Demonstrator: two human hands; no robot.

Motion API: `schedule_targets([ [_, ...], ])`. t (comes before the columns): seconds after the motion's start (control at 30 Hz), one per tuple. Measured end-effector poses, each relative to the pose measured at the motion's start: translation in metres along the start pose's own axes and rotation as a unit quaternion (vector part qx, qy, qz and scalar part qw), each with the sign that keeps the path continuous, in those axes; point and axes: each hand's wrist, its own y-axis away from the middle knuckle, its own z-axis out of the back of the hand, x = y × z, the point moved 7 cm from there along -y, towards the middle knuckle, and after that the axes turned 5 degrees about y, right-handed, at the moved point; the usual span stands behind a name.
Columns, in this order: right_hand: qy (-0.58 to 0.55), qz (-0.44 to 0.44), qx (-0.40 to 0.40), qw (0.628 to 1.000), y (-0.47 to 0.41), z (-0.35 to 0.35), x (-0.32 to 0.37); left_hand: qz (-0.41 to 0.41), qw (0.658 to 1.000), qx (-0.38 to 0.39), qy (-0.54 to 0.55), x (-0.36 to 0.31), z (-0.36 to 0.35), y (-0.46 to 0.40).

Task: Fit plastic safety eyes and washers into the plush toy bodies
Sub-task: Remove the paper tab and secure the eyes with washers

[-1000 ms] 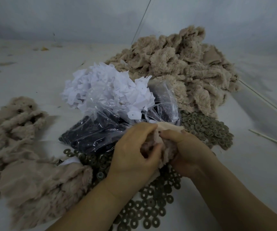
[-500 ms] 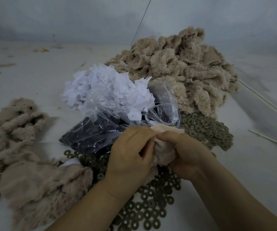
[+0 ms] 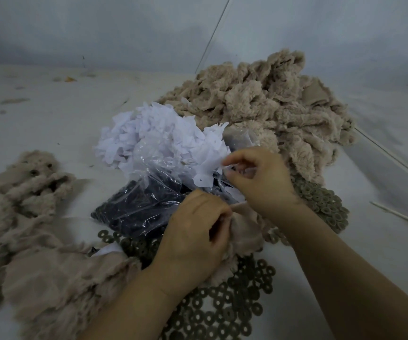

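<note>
Gripping plush body (image 3: pixel 243 238), left hand (image 3: pixel 193 244); right hand (image 3: pixel 259 180) pinching bag (image 3: pixel 146 204).

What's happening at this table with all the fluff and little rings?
A person is fitting eyes into plush toys. The left hand grips a beige plush piece, while the right hand reaches to the clear bag of black eyes. Washers lie scattered below; a heap of plush bodies waits behind.
</note>
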Motion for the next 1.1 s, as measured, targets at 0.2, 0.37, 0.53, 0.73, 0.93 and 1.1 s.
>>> schedule_targets([
  [0.2, 0.144, 0.119, 0.181, 0.966, -0.019, -0.049, 0.008, 0.003, 1.000, 0.008, -0.014, 0.002, 0.001, 0.000],
  [0.37, 0.106, 0.133, 0.132, 0.977, -0.016, -0.048, 0.003, 0.004, 1.000, 0.004, -0.014, 0.003, 0.002, -0.001],
  [0.53, -0.005, 0.053, -0.013, 0.998, 0.000, -0.019, -0.012, 0.006, 1.000, -0.022, 0.003, 0.003, 0.006, -0.001],
  [0.73, -0.232, -0.074, -0.100, 0.965, 0.025, 0.008, -0.026, 0.003, 1.000, -0.028, 0.002, 0.004, 0.004, 0.000],
  [0.93, -0.243, -0.091, -0.253, 0.932, 0.042, 0.043, -0.037, -0.009, 1.000, -0.015, 0.009, 0.001, 0.001, 0.002],
  [1.1, -0.204, -0.119, -0.265, 0.935, 0.049, 0.049, -0.050, -0.009, 1.000, -0.006, 0.014, 0.001, -0.001, 0.002],
])
